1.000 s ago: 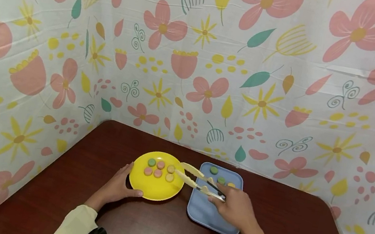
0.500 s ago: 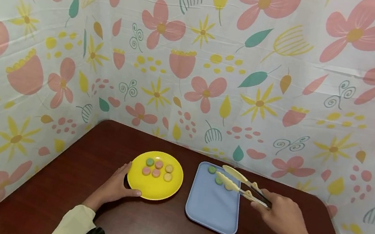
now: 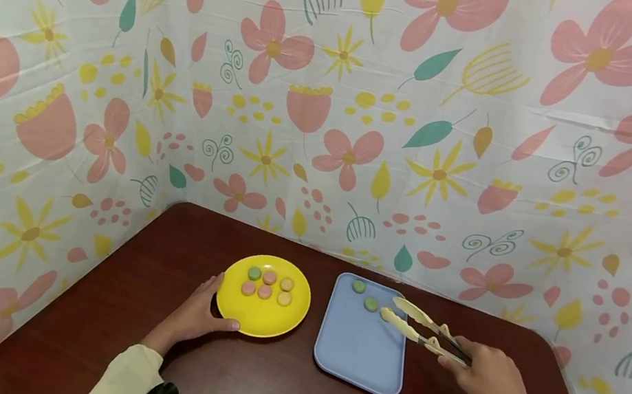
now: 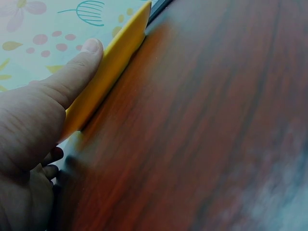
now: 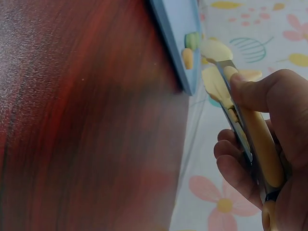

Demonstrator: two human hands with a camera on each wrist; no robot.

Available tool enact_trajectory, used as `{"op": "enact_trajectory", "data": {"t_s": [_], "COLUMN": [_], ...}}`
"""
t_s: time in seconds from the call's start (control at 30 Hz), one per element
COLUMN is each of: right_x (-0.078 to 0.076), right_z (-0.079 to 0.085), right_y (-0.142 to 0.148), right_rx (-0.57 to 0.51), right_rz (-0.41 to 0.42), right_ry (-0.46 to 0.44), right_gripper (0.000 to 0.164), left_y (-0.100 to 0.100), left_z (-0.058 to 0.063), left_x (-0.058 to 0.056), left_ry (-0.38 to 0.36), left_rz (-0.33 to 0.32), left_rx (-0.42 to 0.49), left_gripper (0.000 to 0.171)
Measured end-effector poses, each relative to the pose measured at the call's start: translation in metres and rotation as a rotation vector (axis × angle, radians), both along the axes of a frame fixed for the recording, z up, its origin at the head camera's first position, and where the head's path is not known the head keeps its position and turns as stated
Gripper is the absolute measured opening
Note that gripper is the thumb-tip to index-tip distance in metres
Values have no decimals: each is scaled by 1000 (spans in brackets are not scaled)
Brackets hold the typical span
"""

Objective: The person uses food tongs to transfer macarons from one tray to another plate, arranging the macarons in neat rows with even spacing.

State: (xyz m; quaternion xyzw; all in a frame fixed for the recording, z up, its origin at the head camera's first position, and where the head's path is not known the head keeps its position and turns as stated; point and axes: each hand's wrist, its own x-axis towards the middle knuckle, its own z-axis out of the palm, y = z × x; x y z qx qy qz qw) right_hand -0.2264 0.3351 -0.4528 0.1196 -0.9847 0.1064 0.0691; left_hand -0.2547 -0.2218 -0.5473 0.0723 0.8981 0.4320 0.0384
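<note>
My left hand grips the left edge of a round yellow plate, thumb at its front rim; the left wrist view shows the thumb against the rim. Two rows of small macarons lie on the plate: one green, several pink and two cream ones. With my right hand I hold cream-tipped metal tongs, their tips apart over the right edge of a blue tray. Two green macarons sit at the tray's back, and a cream one is partly hidden by the tongs.
The plate and tray stand side by side on a dark reddish-brown table, with a gap between them. A floral cloth hangs along the table's back and sides.
My right hand has carried the tongs rightward from the plate's right edge, across the tray to its right edge. My left hand stays on the plate.
</note>
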Motion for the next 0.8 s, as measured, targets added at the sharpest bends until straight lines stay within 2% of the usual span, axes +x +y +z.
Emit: {"op": "enact_trajectory", "data": {"t_s": [0.27,0.43,0.8], "right_x": [-4,-5,-7], "right_z": [-9,-7,-3], "right_y": [0,-1,-3], "right_rx": [10,22,42], "right_rz": [-6,-6,20], "right_ry": [-21,-30,-46], "right_gripper": [51,53,45], "left_y": [1,1,0], "left_z": [0,-1,-1], "left_x": [-1,-2,-1], "left_ry": [-1,10,10], "left_rz": [1,-3,5], "left_rx": [3,2,3], "left_gripper": [125,125,126]}}
